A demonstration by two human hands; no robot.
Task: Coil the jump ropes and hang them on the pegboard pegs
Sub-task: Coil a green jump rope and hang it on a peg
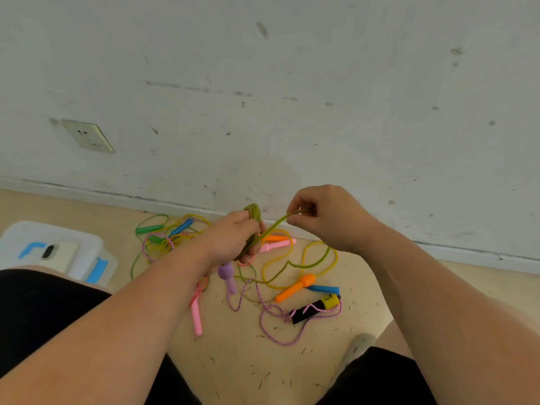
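Note:
My left hand (233,238) grips a coil of olive-green jump rope (253,213) wound round its fingers, held above the floor. A purple handle (227,276) hangs just below that hand. My right hand (318,217) pinches the free strand of the same green rope, which runs between the two hands and trails down to the floor. Below lies a tangle of other jump ropes: yellow rope (277,276), pink-and-white braided rope (271,314), an orange handle (295,287), pink handles (196,312), blue handles (323,289), green handles (149,228). No pegboard is in view.
A black-and-yellow handle (315,307) lies at the right of the tangle. A white plastic bin with blue clips (84,258) and a phone on its lid sits at the left. The marked white wall (263,112) with a socket (87,135) stands behind. My knees frame the floor.

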